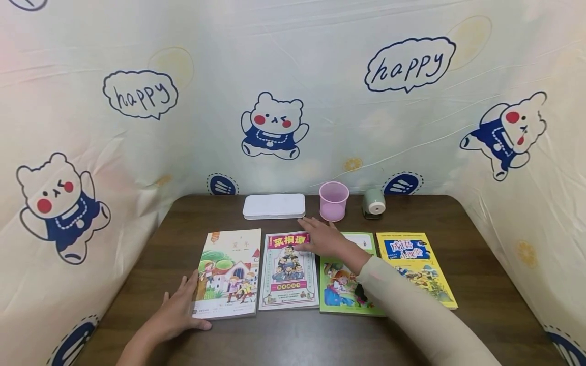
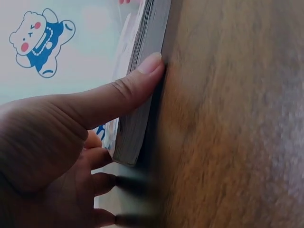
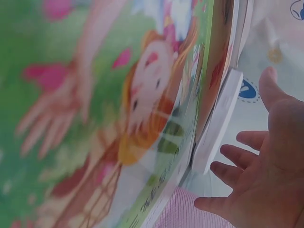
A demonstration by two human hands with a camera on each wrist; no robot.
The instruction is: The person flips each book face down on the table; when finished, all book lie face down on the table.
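Four books would be several: they lie in a row on the brown table (image 1: 284, 340). My left hand (image 1: 176, 310) touches the lower left corner of the white illustrated book (image 1: 229, 274). In the left wrist view its straight thumb (image 2: 118, 92) lies along the page edge (image 2: 135, 128), with the fingers by the side. My right hand (image 1: 322, 239) is over the top of the pink-and-white book (image 1: 288, 269) and the green book (image 1: 336, 292), fingers extended, holding nothing. Its sleeve partly covers the green book and the yellow book (image 1: 432, 274).
Along the table's back stand a flat white case (image 1: 273, 205), a pink cup (image 1: 333, 206) and a grey-green device (image 1: 374, 203) resembling a pencil sharpener. The right hand's fingertips are near the case. Printed cloth (image 1: 274, 61) hangs behind and at both sides.
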